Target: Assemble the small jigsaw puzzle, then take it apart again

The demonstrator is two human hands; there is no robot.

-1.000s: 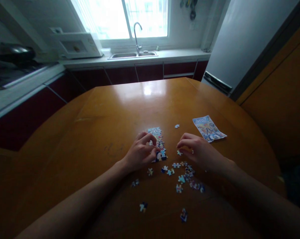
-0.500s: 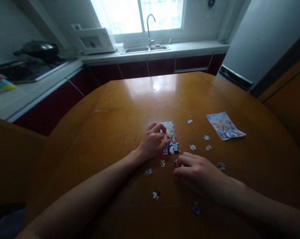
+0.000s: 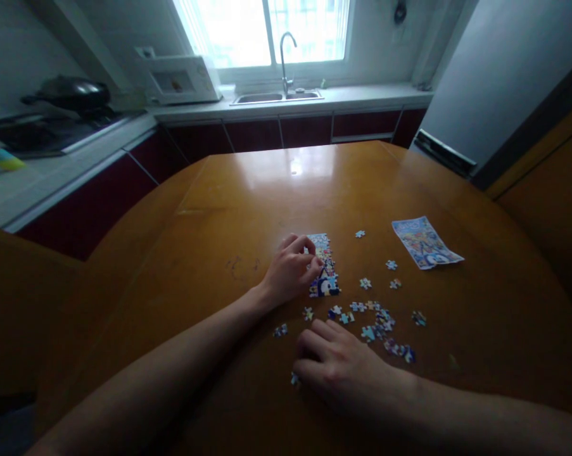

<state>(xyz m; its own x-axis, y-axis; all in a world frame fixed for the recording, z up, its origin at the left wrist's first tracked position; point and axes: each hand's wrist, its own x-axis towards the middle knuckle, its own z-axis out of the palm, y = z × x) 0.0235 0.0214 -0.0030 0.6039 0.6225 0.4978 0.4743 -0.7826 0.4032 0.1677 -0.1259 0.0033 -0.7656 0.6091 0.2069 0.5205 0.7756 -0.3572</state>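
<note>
Joined puzzle section (image 3: 327, 273): flat on the table, near the middle of the view; pale blue at its far end, a dark-blue and white figure at its near end, the left part hidden by the hand over it.
Left hand (image 3: 291, 267): over the left side of the joined puzzle section, fingers bent, thumb and forefinger near one another; whether they meet or pinch a piece cannot be told.
Right hand (image 3: 334, 360): low over the table, nearer the viewer than the left, fingers curled downward; whether the tips are together or apart cannot be told.
Partly hidden piece (image 3: 294, 379): light-coloured, just beside the right hand's fingertips, the rest of it covered.
Piece cluster (image 3: 384, 320): loose pieces in an irregular band beyond and to the right of the right hand, several touching or overlapping.
Single pieces: one (image 3: 308, 313) between the two hands, another (image 3: 280, 330) to the left of it, and others scattered to the right of the joined section.
Printed sheet (image 3: 425, 244): a colourful picture, lying to the right of the puzzle, well apart from both hands.
Table (image 3: 228, 209): brown, glossy, with window light reflected at its far side.
Background: a sink (image 3: 260, 98) with a curved tap (image 3: 284, 63) below a bright window (image 3: 309, 31); a white microwave (image 3: 174, 79) and a dark pan (image 3: 74, 94) at left; a grey refrigerator (image 3: 489, 82) at right.
</note>
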